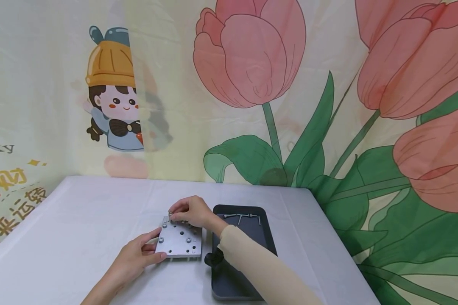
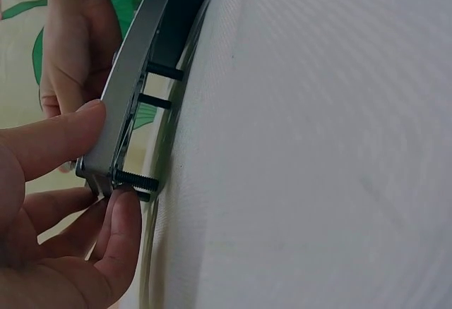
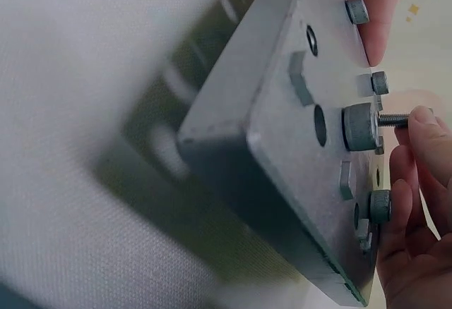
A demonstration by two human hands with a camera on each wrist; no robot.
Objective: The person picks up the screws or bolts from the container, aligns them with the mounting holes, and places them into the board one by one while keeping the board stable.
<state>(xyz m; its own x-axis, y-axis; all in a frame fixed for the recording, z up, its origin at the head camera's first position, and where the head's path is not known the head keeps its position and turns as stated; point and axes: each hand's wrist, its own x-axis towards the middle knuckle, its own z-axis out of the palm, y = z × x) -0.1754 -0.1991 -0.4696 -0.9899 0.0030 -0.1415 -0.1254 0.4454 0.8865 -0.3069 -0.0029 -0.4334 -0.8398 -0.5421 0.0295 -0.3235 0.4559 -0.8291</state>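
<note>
A silver metal plate (image 1: 179, 241) with holes and several socket-head screws stands over the white table. My left hand (image 1: 135, 256) grips its left edge, thumb at the near corner and fingers along the side. Threaded screw ends (image 2: 138, 180) stick out beneath the plate, close to those fingers. Over the far left corner, my right hand (image 1: 194, 212) pinches a small screw (image 3: 393, 120) between thumb and fingers. Its threaded shank shows in the right wrist view; I cannot tell whether it touches a hole. Seated screw heads (image 3: 380, 207) surround it.
To the plate's right lies a black tray (image 1: 269, 233), partly under my right sleeve. Several loose screws (image 1: 242, 217) lie at its far end. A black rounded object (image 1: 213, 257) pokes over its left rim. A printed curtain (image 1: 175, 127) hangs behind the table.
</note>
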